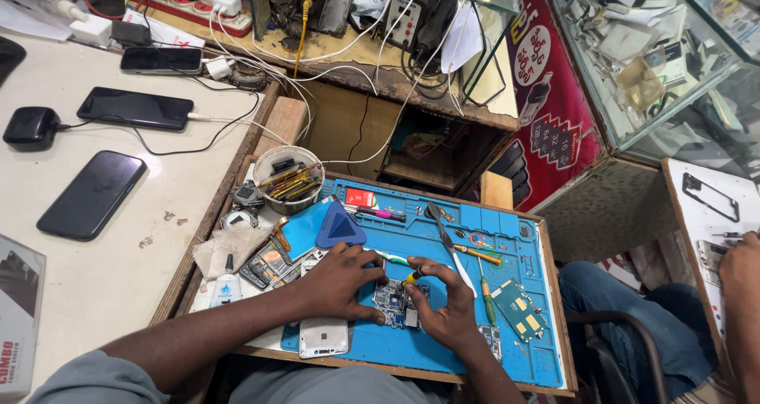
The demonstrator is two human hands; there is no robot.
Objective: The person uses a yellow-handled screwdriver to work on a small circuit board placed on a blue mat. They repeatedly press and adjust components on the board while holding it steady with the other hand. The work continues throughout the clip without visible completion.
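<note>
left hand [340, 281]: fingers spread, pressing flat, pinning the circuit board [393, 303] at its left edge.
right hand [450, 305]: pinching a yellow-handled screwdriver [412, 277], tip working over the board.
board: lying between both hands on the blue mat [443, 348]; likely light, stiff, fragile, so best gripping by edges.
beyond hands: metal tweezers [445, 238], blue triangular pick [341, 228], round tub of tools [288, 178].

Cluttered wooden workbench [317, 127], glass display case [673, 64]
</note>
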